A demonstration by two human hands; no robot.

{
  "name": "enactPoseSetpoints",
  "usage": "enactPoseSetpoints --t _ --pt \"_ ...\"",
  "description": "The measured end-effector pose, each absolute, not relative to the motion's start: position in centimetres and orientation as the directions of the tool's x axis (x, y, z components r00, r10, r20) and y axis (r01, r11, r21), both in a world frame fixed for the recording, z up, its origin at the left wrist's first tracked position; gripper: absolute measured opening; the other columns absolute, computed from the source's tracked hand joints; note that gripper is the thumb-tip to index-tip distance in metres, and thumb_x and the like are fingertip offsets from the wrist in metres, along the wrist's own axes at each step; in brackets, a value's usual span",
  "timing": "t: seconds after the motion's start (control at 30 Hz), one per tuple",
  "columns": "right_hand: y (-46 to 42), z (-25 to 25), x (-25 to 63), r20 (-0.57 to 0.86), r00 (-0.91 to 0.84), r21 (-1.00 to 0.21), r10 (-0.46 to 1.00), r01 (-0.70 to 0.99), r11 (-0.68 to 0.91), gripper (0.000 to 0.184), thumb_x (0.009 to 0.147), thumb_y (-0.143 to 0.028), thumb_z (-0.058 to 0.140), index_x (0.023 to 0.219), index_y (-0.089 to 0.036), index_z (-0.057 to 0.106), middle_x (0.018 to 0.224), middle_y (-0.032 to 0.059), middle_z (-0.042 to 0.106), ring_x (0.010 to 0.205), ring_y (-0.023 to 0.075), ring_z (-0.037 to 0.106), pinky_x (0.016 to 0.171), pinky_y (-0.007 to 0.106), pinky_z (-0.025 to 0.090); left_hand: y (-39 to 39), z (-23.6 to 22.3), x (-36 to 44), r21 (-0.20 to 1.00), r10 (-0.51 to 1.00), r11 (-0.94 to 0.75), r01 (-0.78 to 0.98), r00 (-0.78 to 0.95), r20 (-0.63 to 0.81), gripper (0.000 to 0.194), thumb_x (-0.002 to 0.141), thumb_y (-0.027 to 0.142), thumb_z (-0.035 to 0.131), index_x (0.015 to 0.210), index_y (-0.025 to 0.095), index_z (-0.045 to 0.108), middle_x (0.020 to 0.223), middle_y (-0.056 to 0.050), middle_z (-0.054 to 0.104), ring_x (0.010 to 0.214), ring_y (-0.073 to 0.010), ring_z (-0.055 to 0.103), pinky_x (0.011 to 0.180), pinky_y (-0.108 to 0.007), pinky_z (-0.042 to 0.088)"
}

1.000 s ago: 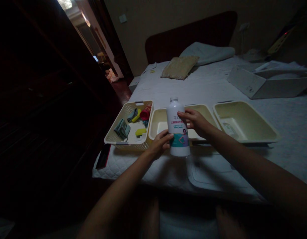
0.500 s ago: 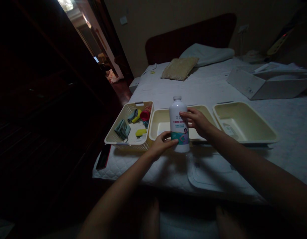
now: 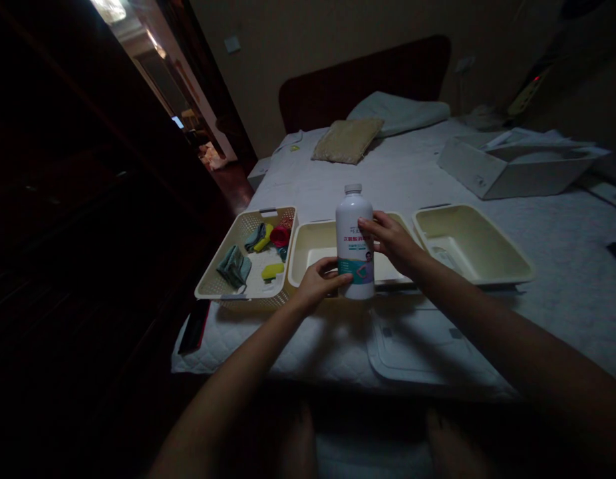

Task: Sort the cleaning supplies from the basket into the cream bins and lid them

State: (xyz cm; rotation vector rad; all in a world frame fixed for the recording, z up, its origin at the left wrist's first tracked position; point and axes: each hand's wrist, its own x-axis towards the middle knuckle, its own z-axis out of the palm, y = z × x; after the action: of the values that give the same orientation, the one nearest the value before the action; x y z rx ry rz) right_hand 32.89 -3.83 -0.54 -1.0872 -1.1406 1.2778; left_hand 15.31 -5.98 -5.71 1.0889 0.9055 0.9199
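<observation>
One plastic bottle point(image 3: 354, 249), two hands point(image 3: 320, 283) point(image 3: 392, 243), one perforated basket point(image 3: 241, 233), two cream tubs point(image 3: 470, 243) point(image 3: 312, 243), one tub lid point(image 3: 418, 346), one phone point(image 3: 192, 326), one cardboard box point(image 3: 512, 169).

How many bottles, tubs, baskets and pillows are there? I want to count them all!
Bottles: 1, white bottle
Tubs: 2, middle tub, end tub
Baskets: 1, holey basket
Pillows: 2, pale pillow, tan cushion
Total: 6

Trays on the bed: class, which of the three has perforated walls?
The leftmost, a cream mesh basket holding a teal cloth; the middle tub and right tub have solid walls.
</observation>
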Motion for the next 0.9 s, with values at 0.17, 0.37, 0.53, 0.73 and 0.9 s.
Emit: enactPoseSetpoints --t 0.17,0.37,0.53,0.73,0.9 --pt "-3.1 -1.0 35.4 0.090 0.010 -0.996 0.996 -0.010 0.090 0.056 0.064 -0.054 0.073 0.109 -0.024 0.055 0.099 0.0041 0.063 0.089 0.0213 0.060 0.073 0.034 0.050 -4.3 -5.3 18.6 0.976 0.921 0.169 -0.139 0.375 -0.106 0.060 0.049 0.038 0.089 0.097 0.012 0.063 0.103 -0.011 0.070 0.092 -0.0213 0.067 0.091 -0.039 0.051" --pt "-2.4 -1.4 41.0 0.088 0.159 -0.995 0.983 0.064 0.078 0.057 0.062 -0.052 0.075 0.106 -0.022 0.056 0.095 0.0041 0.063 0.081 0.0197 0.061 0.064 0.030 0.049 -1.5 -5.8 24.0 0.990 0.871 0.108 -0.095 0.489 -0.048 0.059 0.053 0.037 0.087 0.100 0.011 0.063 0.108 -0.014 0.068 0.094 -0.0217 0.066 0.092 -0.042 0.050" --pt "-2.7 -1.1 46.3 0.041 0.338 -0.995 0.940 0.098 0.008 0.071 0.058 -0.053 0.075 0.119 -0.026 0.048 0.095 0.0036 0.064 0.080 0.0210 0.062 0.059 0.029 0.048 0.6 -6.3 29.7 0.996 0.791 0.052 -0.075 0.611 0.005 0.055 0.060 0.038 0.084 0.105 0.012 0.064 0.114 -0.015 0.065 0.095 -0.0211 0.064 0.093 -0.042 0.048" --pt "-2.4 -1.1 51.7 0.038 0.493 -0.988 0.869 0.151 -0.042 0.075 0.057 -0.053 0.074 0.120 -0.028 0.043 0.102 0.0060 0.064 0.085 0.0234 0.063 0.060 0.031 0.050 1.8 -6.5 34.9 0.992 0.661 -0.128 0.023 0.747 0.068 0.062 0.063 0.037 0.081 0.117 0.015 0.060 0.120 -0.016 0.063 0.100 -0.0238 0.063 0.091 -0.041 0.049" --pt "-2.5 -1.9 55.1 0.117 0.545 -0.937 0.830 0.338 -0.090 0.080 0.053 -0.053 0.078 0.122 -0.025 0.049 0.103 0.0071 0.062 0.080 0.0230 0.062 0.061 0.033 0.050 1.2 -8.0 36.2 0.770 0.517 -0.598 0.224 0.841 0.157 0.056 0.073 0.052 0.070 0.114 0.015 0.063 0.118 -0.016 0.063 0.110 -0.0283 0.058 0.098 -0.044 0.044"
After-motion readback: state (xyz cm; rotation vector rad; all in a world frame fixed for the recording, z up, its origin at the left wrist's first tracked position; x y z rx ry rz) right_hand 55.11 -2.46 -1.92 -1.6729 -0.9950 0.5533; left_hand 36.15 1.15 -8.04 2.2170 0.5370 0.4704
